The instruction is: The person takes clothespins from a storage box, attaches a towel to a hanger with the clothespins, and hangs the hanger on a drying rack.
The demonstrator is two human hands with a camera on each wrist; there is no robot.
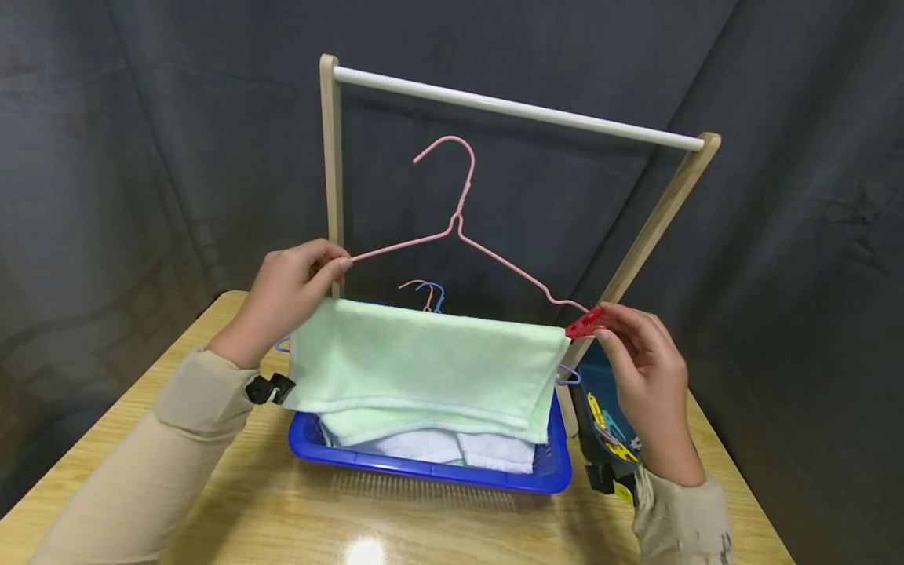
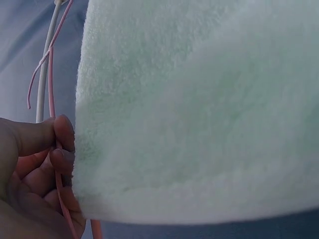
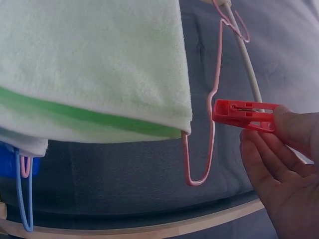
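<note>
Head view fwd/dn, wrists' close, sharing towel.

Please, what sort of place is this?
Probably an indoor space set up for hanging laundry: a clothes rack, a pink hanger carrying a green towel, and a dark curtain behind.

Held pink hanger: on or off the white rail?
Off: in the head view, the pink hanger has its hook below the white rail, not looped over it.

Right hand pinching red clothespin, pale green towel draped over pink hanger
</note>
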